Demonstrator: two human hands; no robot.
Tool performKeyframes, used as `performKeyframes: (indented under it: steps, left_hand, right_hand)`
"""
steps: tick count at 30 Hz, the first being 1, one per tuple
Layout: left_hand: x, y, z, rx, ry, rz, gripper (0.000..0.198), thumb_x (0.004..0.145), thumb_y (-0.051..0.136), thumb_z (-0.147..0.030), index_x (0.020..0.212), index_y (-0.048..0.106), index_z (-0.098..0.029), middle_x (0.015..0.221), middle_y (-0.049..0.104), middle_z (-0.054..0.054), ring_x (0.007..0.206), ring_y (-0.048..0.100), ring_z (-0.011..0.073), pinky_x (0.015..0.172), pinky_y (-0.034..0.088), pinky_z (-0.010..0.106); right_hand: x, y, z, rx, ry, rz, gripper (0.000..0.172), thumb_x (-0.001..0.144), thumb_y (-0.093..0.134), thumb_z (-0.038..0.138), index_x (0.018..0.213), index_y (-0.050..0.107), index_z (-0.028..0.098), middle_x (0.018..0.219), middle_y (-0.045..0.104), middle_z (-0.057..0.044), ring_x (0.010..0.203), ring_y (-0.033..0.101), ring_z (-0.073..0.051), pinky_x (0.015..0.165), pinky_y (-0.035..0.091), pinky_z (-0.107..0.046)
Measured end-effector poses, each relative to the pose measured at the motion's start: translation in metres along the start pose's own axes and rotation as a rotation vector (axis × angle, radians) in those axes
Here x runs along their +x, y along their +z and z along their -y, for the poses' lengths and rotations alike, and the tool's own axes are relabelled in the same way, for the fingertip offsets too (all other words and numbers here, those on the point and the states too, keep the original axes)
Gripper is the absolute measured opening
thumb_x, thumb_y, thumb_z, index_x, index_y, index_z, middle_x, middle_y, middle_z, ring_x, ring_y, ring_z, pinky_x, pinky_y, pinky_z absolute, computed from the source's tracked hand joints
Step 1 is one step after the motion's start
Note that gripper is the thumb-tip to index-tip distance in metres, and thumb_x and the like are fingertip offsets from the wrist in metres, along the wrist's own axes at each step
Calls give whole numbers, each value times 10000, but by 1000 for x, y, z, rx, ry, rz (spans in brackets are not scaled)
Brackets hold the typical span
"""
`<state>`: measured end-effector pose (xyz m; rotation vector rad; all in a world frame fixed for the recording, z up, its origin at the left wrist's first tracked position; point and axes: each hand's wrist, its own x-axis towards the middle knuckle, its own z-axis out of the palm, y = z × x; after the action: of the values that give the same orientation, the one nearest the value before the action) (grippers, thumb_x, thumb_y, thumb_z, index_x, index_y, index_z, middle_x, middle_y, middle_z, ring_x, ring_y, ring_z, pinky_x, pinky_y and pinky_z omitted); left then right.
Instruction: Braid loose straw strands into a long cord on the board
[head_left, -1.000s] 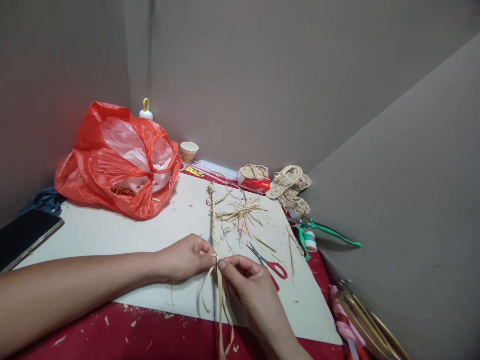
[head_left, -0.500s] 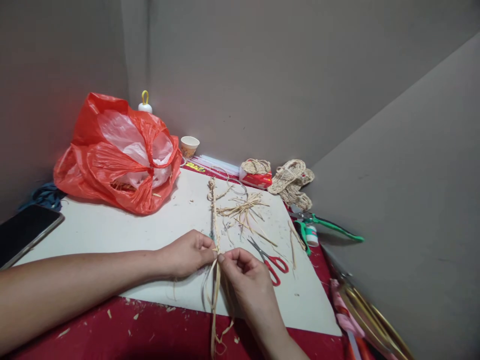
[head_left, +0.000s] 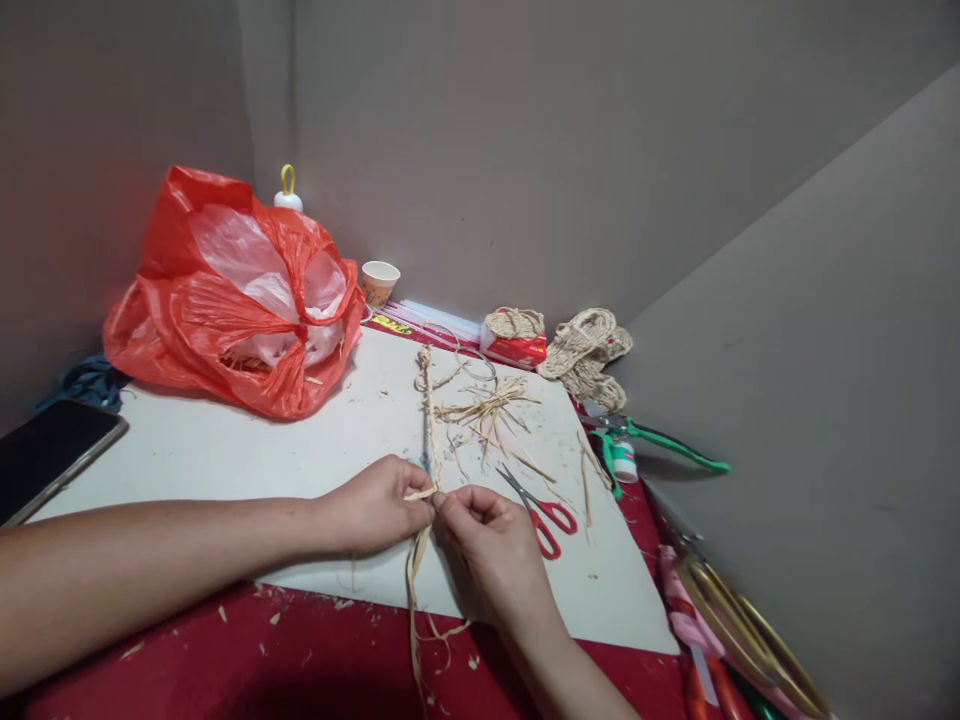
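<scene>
A pale straw braid (head_left: pixel 429 410) runs away from me over the white board, knotted at its far end. At its near end my left hand (head_left: pixel 382 505) pinches the strands between thumb and fingers. My right hand (head_left: pixel 487 535) is closed beside it, thumb and forefinger pinching the straw at the same spot. Loose straw strands (head_left: pixel 416 590) hang from under the fingers over the board's front edge. Just right of my right hand lie scissors with red handles (head_left: pixel 541 520). A small heap of loose straw (head_left: pixel 491 410) lies beyond them.
On the white board (head_left: pixel 225 450) sits a red plastic bag (head_left: pixel 240 300), with a phone (head_left: pixel 56 455) at far left. Behind are a paper cup (head_left: pixel 380 285) and woven straw pieces (head_left: pixel 589 350). Green-handled pliers (head_left: pixel 667 445) and large gold-handled shears (head_left: pixel 739 620) lie right.
Both hands stay at the braid's near end. A strand now lies across the left fingers, and the hanging strands have shifted left. The whole view has tilted slightly.
</scene>
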<state>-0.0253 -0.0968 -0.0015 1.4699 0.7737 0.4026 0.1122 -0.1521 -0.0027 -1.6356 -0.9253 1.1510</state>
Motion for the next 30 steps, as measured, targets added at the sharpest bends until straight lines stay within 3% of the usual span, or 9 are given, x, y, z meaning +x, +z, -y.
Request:
performKeyframes:
  steps: [5, 10, 13, 15, 17, 20, 22, 26, 30]
  left_hand:
    - [0, 0, 2, 19, 12, -23, 183, 748, 500, -297, 661, 506, -136, 571, 383, -52, 540, 333, 70, 488, 231, 200]
    - [2, -2, 1, -56, -11, 41, 220, 758, 522, -339, 680, 529, -133, 544, 390, -59, 509, 320, 64, 485, 228, 202]
    - [3, -4, -2, -147, -76, 71, 235, 747, 551, -362, 684, 531, -137, 508, 395, -67, 472, 307, 61, 473, 230, 202]
    - [3, -6, -5, -207, -99, 84, 259, 730, 580, -385, 684, 550, -132, 517, 432, -57, 478, 330, 64, 479, 251, 201]
    - [3, -6, -8, -265, -71, 124, 285, 718, 605, -407, 683, 580, -125, 584, 515, -24, 539, 412, 77, 533, 320, 202]
    - [2, -8, -11, -288, 21, 218, 290, 749, 582, -402, 675, 614, -124, 713, 606, 29, 699, 525, 112, 707, 390, 226]
    - [1, -9, -10, -228, 33, 215, 277, 777, 546, -370, 671, 621, -125, 713, 615, 34, 700, 531, 116, 725, 392, 230]
    - [1, -13, -8, -14, -22, 111, 246, 776, 528, -335, 701, 627, -123, 671, 593, 12, 598, 463, 96, 588, 356, 204]
    - [2, -15, -9, 125, -51, 55, 260, 763, 534, -365, 700, 607, -124, 636, 554, -4, 551, 410, 86, 501, 290, 192]
  right_hand:
    - [1, -6, 5, -50, -32, 61, 322, 666, 679, 416, 568, 536, 145, 470, 470, 28, 447, 348, -79, 435, 272, -210]
    - [3, -27, 24, -278, -113, 135, 348, 759, 592, 410, 535, 535, 149, 485, 497, 17, 479, 402, -93, 493, 322, -224]
    - [6, -36, 33, -331, -156, 92, 252, 767, 586, 403, 751, 639, 157, 607, 597, -5, 551, 501, -131, 540, 379, -241]
    - [7, -36, 35, -296, -146, 171, 291, 751, 613, 380, 951, 650, 172, 754, 655, -32, 695, 576, -172, 626, 424, -261]
    - [9, -32, 33, -208, -110, 323, 315, 744, 629, 350, 1008, 640, 180, 818, 661, -40, 777, 588, -182, 685, 433, -264]
    - [12, -25, 29, -65, -17, 568, 247, 762, 615, 337, 932, 636, 160, 678, 617, -13, 639, 554, -136, 634, 417, -239]
    - [15, -23, 26, -29, 59, 645, 230, 763, 614, 360, 858, 618, 151, 555, 532, 30, 495, 469, -93, 534, 377, -210]
    - [18, -23, 25, -89, 97, 644, 274, 746, 627, 408, 688, 569, 146, 511, 405, 65, 434, 289, -54, 428, 235, -180]
    - [18, -26, 26, -181, 36, 648, 293, 753, 608, 440, 727, 600, 149, 612, 465, 30, 542, 347, -84, 484, 278, -186]
